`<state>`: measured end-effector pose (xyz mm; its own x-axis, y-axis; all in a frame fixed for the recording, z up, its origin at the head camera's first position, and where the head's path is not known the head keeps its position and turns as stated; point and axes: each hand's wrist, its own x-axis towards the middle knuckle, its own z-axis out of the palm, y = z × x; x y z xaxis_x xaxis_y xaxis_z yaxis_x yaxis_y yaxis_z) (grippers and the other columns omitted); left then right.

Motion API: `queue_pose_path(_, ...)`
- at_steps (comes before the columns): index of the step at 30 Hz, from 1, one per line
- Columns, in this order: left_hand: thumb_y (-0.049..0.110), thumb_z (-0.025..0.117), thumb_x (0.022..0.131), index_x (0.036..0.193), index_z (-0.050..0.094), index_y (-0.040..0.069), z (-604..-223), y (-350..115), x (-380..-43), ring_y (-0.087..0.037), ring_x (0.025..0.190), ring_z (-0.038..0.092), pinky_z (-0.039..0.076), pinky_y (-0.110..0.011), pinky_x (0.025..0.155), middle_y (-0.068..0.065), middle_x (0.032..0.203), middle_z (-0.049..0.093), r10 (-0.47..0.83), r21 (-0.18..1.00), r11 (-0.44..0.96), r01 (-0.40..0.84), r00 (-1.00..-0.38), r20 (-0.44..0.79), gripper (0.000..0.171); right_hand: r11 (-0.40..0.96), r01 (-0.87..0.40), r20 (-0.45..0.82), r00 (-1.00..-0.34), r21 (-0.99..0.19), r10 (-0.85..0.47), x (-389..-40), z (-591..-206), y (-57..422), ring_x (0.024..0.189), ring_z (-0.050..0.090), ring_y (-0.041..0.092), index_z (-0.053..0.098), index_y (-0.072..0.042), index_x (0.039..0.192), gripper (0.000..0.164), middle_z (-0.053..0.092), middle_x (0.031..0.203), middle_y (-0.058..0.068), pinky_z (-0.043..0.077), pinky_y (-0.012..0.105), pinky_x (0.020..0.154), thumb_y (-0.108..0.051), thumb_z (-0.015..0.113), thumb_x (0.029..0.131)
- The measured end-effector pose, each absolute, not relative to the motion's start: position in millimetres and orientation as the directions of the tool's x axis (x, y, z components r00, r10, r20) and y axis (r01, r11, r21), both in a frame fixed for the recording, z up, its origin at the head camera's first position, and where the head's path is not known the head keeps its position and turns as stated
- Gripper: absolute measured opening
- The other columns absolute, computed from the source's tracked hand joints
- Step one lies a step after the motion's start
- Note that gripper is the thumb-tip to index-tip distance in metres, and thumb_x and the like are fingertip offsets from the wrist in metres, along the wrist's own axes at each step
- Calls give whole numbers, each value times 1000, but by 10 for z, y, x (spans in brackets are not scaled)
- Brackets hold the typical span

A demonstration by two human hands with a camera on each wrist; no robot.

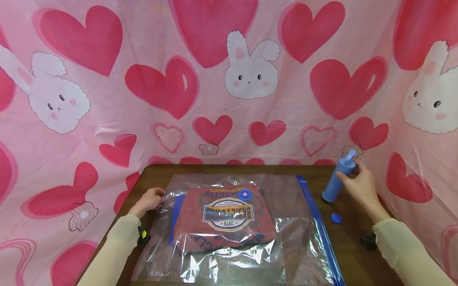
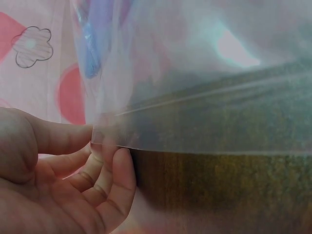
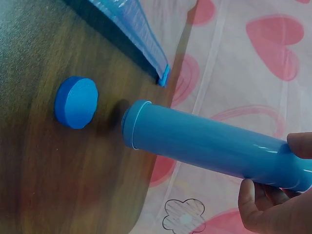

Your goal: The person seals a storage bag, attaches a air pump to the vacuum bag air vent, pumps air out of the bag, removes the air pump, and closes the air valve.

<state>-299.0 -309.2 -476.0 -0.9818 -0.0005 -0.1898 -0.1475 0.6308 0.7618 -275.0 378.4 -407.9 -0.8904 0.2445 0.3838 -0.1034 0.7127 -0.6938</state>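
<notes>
A clear vacuum storage bag [image 1: 250, 262] lies flat across the table, with a folded red printed shirt [image 1: 193, 214] and a strip of blue cloth [image 1: 175, 216] inside. Its round valve [image 1: 245, 194] shows a pink centre in a blue ring. My left hand [image 1: 153, 198] pinches the bag's left edge; the left wrist view shows a clear corner [image 2: 105, 136] between thumb and fingers. On the right, my right hand [image 1: 359, 190] grips a blue hand pump [image 1: 335, 182] near its handle end, tilted, its lower end close over the table. Beside it lies a blue round cap [image 1: 336, 218].
The bag's blue zip edge [image 1: 318, 222] runs along its right side, with a small slider [image 1: 302, 182] near the far end. Behind the brown wooden table [image 1: 358, 262] hangs a pink curtain [image 1: 211, 99] with hearts and rabbits.
</notes>
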Motion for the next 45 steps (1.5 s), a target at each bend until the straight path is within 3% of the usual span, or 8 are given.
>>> queue_pose_path(4, -2, 54, 97, 129, 53, -16, -4773, -3096, -2992, -26, 80, 60, 57, -33, 68, -18, 95, 61, 1, 769, 621, -152, -981, -194, 35, 720, -87, 380, -889, -688, 256, -2750, -4107, 3801, 114, 61, 57, 41, 13, 149, 68, 56, 133, 42, 56, 58, 92, -24, 71, 100)
queue_pose_path(11, -2, 55, 98, 129, 53, -17, -4751, -3085, -2985, -27, 81, 60, 58, -34, 70, -20, 97, 61, 8, 759, 635, -145, -981, -194, 35, 712, -87, 372, -893, -697, 255, -2727, -4143, 3808, 117, 56, 61, 38, 14, 150, 68, 51, 136, 44, 48, 72, 95, -21, 69, 100)
queue_pose_path(27, -2, 55, 99, 131, 52, -16, -4762, -3090, -2985, -26, 82, 60, 58, -34, 70, -20, 98, 61, -3, 752, 641, -153, -981, -196, 36, 730, -87, 386, -888, -678, 252, -2721, -4156, 3835, 114, 61, 58, 41, 14, 149, 72, 55, 134, 42, 53, 65, 91, -25, 74, 97)
queue_pose_path(31, -1, 55, 99, 132, 52, -16, -4761, -3092, -2992, -27, 83, 60, 58, -34, 70, -20, 99, 61, -4, 753, 640, -155, -980, -199, 36, 731, -91, 387, -889, -676, 247, -2715, -4156, 3848, 113, 61, 57, 41, 13, 149, 72, 55, 134, 41, 60, 33, 79, -26, 74, 97)
queue_pose_path(35, -1, 56, 99, 132, 52, -16, -4764, -3096, -3001, -27, 84, 61, 58, -34, 71, -21, 102, 61, -5, 753, 640, -155, -980, -198, 36, 730, -104, 393, -889, -676, 237, -2713, -4159, 3860, 113, 61, 57, 42, 13, 148, 72, 56, 134, 41, 44, 9, 65, -25, 75, 97)
queue_pose_path(38, -1, 56, 99, 133, 52, -16, -4760, -3097, -3003, -28, 84, 61, 58, -35, 71, -22, 102, 61, -2, 750, 644, -151, -981, -196, 36, 726, -113, 392, -891, -678, 227, -2709, -4162, 3861, 113, 61, 58, 42, 13, 148, 71, 55, 134, 41, 43, 7, 65, -26, 75, 97)
queue_pose_path(41, -1, 56, 99, 132, 52, -16, -4757, -3097, -3000, -27, 84, 60, 58, -34, 70, -20, 100, 61, -1, 752, 642, -149, -981, -194, 36, 728, -111, 388, -894, -677, 224, -2708, -4164, 3854, 113, 61, 58, 42, 12, 148, 71, 55, 134, 41, 60, 29, 77, -26, 75, 97)
queue_pose_path(45, -1, 56, 99, 131, 52, -16, -4761, -3097, -2995, -27, 82, 60, 57, -33, 69, -20, 98, 61, -1, 754, 640, -148, -982, -191, 36, 725, -106, 382, -896, -680, 227, -2709, -4166, 3856, 113, 61, 58, 41, 12, 149, 73, 55, 135, 41, 60, 27, 77, -26, 75, 97)
